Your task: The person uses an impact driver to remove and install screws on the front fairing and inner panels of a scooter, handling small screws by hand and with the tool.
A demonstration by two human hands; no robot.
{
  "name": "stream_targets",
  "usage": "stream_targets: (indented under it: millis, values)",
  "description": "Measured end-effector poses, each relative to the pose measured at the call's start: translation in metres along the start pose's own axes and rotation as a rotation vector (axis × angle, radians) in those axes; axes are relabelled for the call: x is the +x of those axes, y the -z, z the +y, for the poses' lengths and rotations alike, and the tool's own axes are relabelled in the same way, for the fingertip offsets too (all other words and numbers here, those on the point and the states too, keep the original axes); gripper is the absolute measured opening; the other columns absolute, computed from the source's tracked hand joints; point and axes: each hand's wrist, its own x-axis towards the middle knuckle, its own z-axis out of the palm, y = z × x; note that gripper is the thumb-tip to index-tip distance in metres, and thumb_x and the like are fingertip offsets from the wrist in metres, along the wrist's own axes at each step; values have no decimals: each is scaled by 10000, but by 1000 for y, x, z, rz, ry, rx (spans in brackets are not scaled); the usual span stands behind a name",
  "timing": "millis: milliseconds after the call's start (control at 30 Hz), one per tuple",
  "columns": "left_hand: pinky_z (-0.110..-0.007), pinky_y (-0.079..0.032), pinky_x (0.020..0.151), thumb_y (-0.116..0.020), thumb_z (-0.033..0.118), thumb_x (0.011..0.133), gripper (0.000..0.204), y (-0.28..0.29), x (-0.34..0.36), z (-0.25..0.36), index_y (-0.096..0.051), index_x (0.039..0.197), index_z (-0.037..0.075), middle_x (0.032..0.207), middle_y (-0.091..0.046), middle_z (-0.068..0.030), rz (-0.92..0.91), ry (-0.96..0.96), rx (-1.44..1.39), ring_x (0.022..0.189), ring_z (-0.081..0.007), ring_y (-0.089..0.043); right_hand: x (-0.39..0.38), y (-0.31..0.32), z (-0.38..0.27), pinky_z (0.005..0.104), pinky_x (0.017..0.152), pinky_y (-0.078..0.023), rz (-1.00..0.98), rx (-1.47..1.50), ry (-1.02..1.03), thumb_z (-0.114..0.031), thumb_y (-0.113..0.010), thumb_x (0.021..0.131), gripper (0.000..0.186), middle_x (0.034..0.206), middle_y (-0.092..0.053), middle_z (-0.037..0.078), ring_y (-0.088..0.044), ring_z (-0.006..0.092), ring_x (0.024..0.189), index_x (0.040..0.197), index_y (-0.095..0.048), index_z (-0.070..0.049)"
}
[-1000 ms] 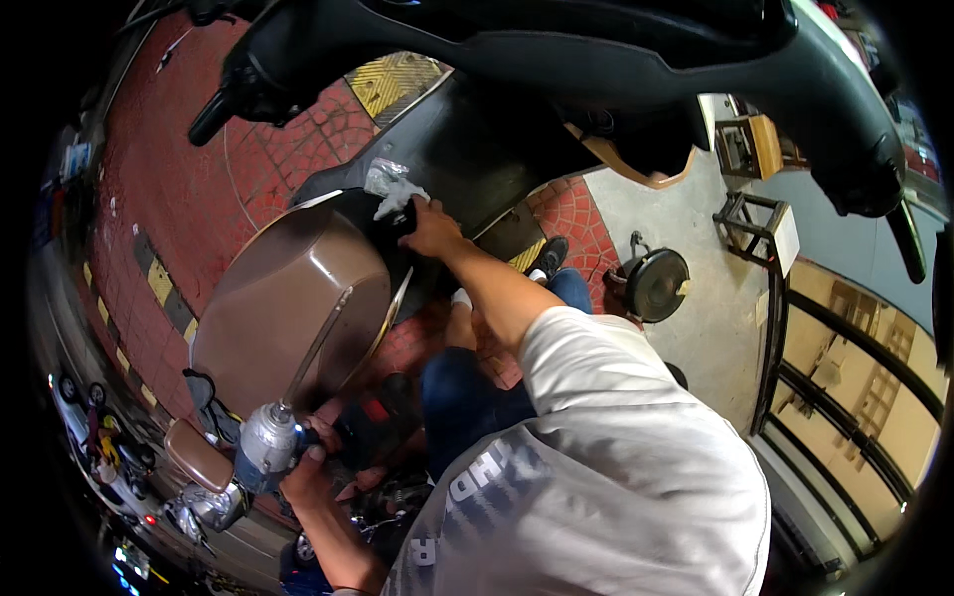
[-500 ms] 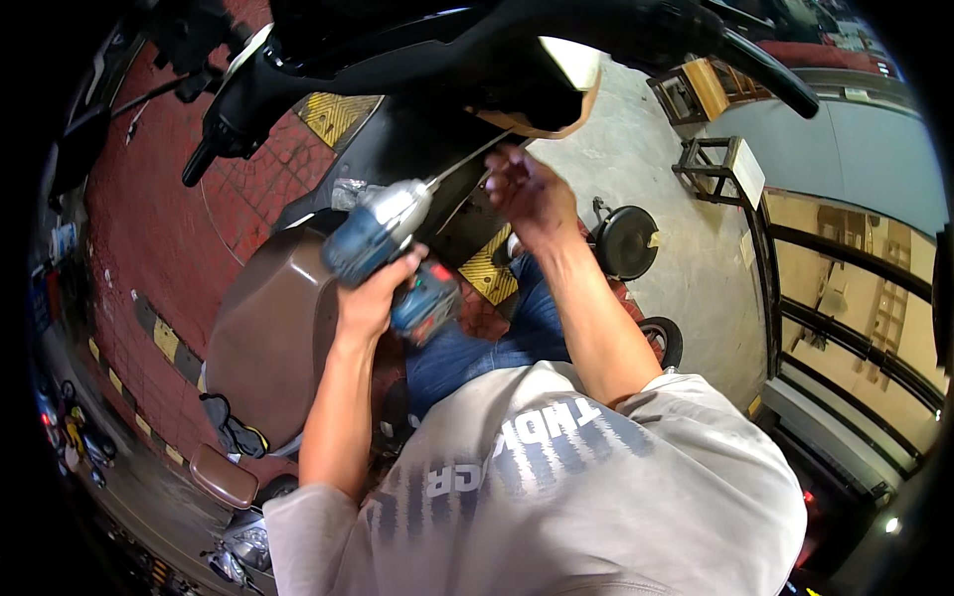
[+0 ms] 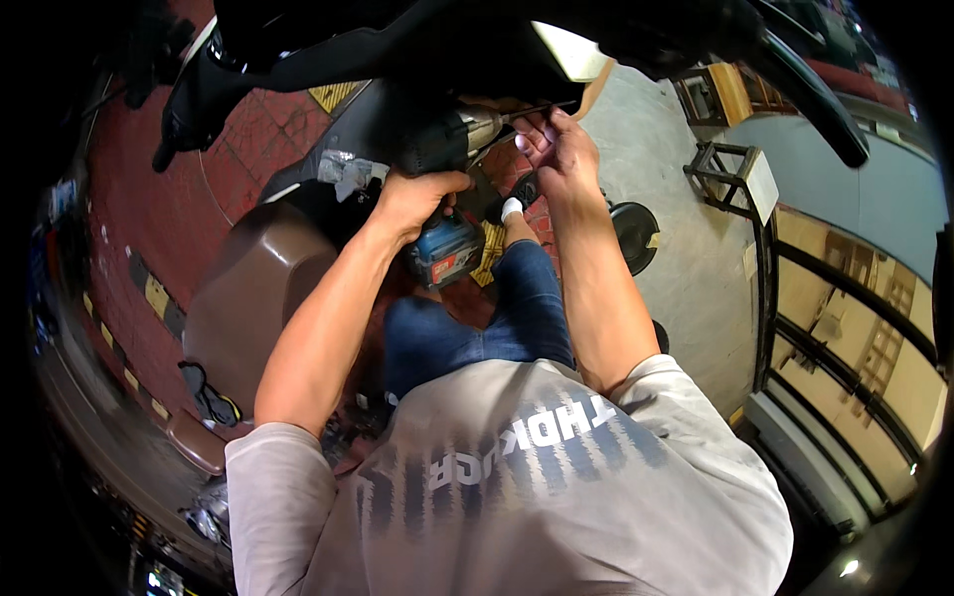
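Note:
My left hand is wrapped round the grip of a blue cordless impact driver, its battery hanging below and its silver nose turned to the right. From the nose runs a long thin driver bit, reaching under the dark front of a scooter. The curled fingers of my right hand close about the bit near its far end. Shadow hides the bit's tip and whatever it meets. Above both hands, the scooter's black handlebar spans the top of the view.
The scooter's brown seat is at left, and a clear plastic bag lies ahead of it. On the right are a round black object and a small stool. Beyond stands a glass display case. Red paving covers the left floor.
The driver has moved forward and to the right, turning its bit from a diagonal toward level. My right hand has shifted slightly right and up, its fingers now at the bit.

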Motion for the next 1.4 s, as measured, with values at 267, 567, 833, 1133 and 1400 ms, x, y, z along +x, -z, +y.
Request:
stream_targets:
  millis: [267,567,833,1133,1400]
  values:
    - [-283,-447,456,-735,-8,751,64,11,18,8,-691,798,-4,689,-657,-73,-7,77,-43,530,-139,-581,1,-9,1,335,696,-573,66,-26,49,-142,-458,1006,231,1003,-728,162,-740,291,889,1141,-593,-12]
    - [-268,-439,472,-770,0,736,102,11,19,12,-686,793,8,676,-648,-48,37,81,34,524,-124,-577,-1,-12,3,357,767,-524,51,-65,77,-168,-402,1044,240,1001,-706,114,-667,239,843,1147,-584,-50]
    - [-277,-502,576,-783,36,713,219,11,22,14,-738,925,7,785,-701,-37,-14,42,51,657,-106,-621,-7,-22,4,324,751,-496,100,-26,68,-163,-418,1031,219,927,-681,89,-593,201,764,1105,-593,-55]
    - [-300,-546,802,-805,43,720,317,7,16,24,-737,1029,15,947,-745,-70,59,-59,210,853,-143,-666,3,-10,5,347,778,-510,49,-28,58,-172,-432,1012,231,986,-702,105,-604,212,793,1125,-591,-47]
    - [-296,-541,817,-803,47,739,335,11,19,20,-724,1062,0,957,-745,-75,19,0,145,866,-139,-664,-2,-20,6,301,735,-472,76,-13,69,-150,-447,993,221,952,-683,73,-515,166,706,1098,-611,-47]
